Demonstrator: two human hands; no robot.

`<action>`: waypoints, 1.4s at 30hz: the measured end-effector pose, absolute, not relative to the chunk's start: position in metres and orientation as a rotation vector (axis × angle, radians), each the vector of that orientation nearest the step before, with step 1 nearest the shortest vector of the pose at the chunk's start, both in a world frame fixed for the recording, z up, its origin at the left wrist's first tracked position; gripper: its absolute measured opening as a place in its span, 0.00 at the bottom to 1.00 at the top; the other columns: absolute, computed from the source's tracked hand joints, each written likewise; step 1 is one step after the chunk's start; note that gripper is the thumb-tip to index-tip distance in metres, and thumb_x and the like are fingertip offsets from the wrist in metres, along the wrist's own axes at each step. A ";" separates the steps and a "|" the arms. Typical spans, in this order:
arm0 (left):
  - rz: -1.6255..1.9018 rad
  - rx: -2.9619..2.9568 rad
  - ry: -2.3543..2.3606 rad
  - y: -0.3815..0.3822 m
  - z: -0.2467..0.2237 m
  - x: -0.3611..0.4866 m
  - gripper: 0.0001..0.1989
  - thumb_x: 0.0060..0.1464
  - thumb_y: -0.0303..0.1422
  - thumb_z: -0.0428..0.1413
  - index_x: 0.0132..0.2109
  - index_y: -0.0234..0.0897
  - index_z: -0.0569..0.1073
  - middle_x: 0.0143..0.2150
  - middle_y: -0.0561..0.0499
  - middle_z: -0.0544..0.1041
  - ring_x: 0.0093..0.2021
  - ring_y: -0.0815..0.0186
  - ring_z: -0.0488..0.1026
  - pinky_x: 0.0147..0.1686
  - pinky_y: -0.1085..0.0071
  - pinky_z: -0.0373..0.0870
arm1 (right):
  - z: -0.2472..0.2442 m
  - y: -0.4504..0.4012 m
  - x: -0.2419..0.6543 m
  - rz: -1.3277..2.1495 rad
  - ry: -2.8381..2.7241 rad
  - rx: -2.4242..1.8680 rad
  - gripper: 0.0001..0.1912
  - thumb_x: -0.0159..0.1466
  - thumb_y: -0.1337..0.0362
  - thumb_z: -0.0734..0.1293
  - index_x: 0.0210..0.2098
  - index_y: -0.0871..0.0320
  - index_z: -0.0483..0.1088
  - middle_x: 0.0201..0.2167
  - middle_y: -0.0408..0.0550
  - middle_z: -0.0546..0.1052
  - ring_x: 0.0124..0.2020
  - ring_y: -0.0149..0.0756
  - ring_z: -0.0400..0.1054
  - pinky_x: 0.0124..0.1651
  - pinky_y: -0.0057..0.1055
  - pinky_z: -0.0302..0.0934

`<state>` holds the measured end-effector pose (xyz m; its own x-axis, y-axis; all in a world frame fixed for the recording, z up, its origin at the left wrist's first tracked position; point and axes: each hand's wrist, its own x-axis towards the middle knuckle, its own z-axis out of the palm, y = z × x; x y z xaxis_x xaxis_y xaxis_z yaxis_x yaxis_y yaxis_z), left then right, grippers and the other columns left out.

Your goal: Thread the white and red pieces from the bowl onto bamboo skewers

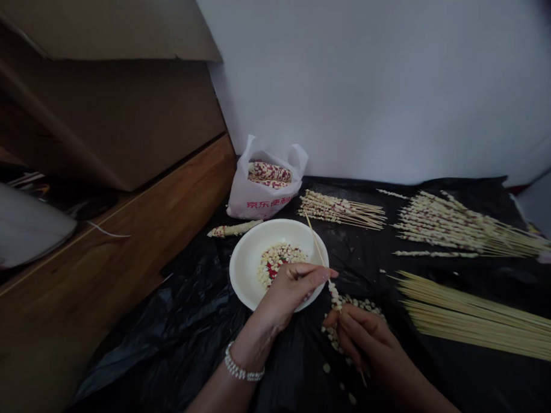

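A thin wooden skewer (319,246) slants between my hands, with pale and dark red corn kernels (334,296) threaded along its middle. My left hand (293,290), a beaded bracelet at its wrist, is closed with thumb and fingers pinched around the skewer above the kernels. Lower down, my right hand (365,333) grips the same skewer just below them; its lower end sticks out beneath the fingers. Behind my left hand stands a white bowl (242,274) with loose kernels (277,260) in it. More loose kernels (362,304) lie on the black plastic sheet (181,342) beside my right hand.
A white plastic bag (243,195) holds speckled corn cobs (271,172). A bare-looking cob (235,229) lies near the bowl. Rightward are two piles of threaded skewers (339,209) and plain skewers (478,320). A cardboard box (118,115) and white wall (379,76) stand behind.
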<state>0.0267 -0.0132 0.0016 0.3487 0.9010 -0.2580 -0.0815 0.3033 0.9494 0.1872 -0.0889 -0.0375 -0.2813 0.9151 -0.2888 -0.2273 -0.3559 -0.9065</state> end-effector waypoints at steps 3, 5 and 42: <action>0.766 1.144 1.013 -0.014 0.005 0.026 0.15 0.51 0.43 0.63 0.37 0.35 0.84 0.20 0.55 0.68 0.21 0.75 0.53 0.23 0.72 0.43 | -0.036 -0.087 0.187 1.740 -1.014 -1.097 0.23 0.66 0.44 0.65 0.35 0.60 0.76 0.13 0.32 0.57 0.17 0.25 0.43 0.21 0.26 0.36; 0.727 1.168 1.001 -0.013 0.004 0.025 0.15 0.51 0.44 0.63 0.37 0.36 0.84 0.22 0.55 0.69 0.22 0.75 0.54 0.23 0.72 0.43 | -0.038 -0.088 0.187 1.739 -1.005 -1.099 0.23 0.66 0.45 0.65 0.35 0.60 0.76 0.13 0.32 0.57 0.16 0.25 0.43 0.21 0.26 0.36; 1.412 0.049 0.802 0.019 0.003 -0.003 0.13 0.63 0.21 0.50 0.52 0.25 0.73 0.44 0.39 0.80 0.40 0.67 0.80 0.38 0.76 0.79 | -0.047 -0.093 0.181 2.022 -1.092 -1.025 0.23 0.64 0.43 0.67 0.33 0.58 0.77 0.10 0.33 0.62 0.11 0.22 0.45 0.16 0.22 0.38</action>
<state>-0.0025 0.0186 0.0032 -0.0530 0.8836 -0.4652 -0.8524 0.2026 0.4821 0.1806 -0.0934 -0.0466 -0.5102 0.7906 -0.3385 -0.1505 -0.4697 -0.8699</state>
